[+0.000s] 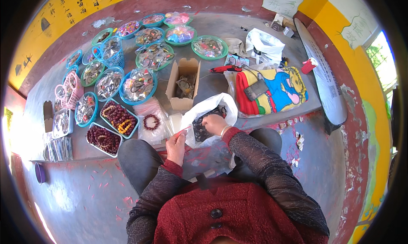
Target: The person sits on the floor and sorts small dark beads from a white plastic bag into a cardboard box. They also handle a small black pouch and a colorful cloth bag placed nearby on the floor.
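Note:
My left hand (175, 149) is closed, thumb and fingers pinching a small clear plastic bag (183, 130) with a red strip along its edge. To its right, my right hand (214, 124) dips into an open white plastic bag (230, 109). Its fingers are curled down into a heap of dark, thin loops (200, 132); what they grip is hidden among them. A stack of clear plastic bags (158, 106) lies left of the white bag, with a dark red bead bracelet (145, 126) on top.
Several basins of packaged small goods (138, 86) crowd the back left. Two trays of bead bracelets (103, 139) are near the front. A cardboard box (183, 103) stands behind the white bag. Right of it lie a colourful folded cloth (276, 93) and a phone (256, 90).

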{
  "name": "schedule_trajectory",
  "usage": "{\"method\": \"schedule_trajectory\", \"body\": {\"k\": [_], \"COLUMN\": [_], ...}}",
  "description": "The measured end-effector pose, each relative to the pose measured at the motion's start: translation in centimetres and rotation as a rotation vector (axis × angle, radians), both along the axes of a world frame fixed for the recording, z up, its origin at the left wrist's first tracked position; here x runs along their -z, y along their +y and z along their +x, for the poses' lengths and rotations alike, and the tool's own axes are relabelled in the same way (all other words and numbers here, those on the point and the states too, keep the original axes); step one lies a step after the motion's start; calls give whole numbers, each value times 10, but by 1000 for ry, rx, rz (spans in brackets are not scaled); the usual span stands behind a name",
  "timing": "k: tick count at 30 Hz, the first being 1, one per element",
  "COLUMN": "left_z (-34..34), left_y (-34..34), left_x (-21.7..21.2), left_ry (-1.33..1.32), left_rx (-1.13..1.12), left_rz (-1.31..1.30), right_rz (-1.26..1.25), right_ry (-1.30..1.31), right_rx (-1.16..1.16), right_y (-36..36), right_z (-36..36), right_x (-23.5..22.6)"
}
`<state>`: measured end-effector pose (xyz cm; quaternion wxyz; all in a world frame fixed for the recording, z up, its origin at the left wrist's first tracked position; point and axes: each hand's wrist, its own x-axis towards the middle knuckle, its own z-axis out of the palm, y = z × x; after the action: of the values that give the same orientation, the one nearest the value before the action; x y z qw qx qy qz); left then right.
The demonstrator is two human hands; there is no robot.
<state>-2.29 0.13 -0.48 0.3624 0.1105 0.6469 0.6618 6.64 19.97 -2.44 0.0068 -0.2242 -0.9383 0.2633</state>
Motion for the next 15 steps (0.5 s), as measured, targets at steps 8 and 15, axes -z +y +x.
{"method": "schedule_trajectory", "body": {"k": [8, 15], "left_z": [4, 1], "left_y": [5, 4], "left_x": [-11, -4], "left_ry": [-200, -227], "left_rx": [-23, 2], "left_rz": [25, 32], "right_rz": [115, 134], "right_ry": [-36, -84], "right_rx": [-2, 30], "right_y": [6, 5], "right_z": [-4, -10], "right_x": [79, 86]}}
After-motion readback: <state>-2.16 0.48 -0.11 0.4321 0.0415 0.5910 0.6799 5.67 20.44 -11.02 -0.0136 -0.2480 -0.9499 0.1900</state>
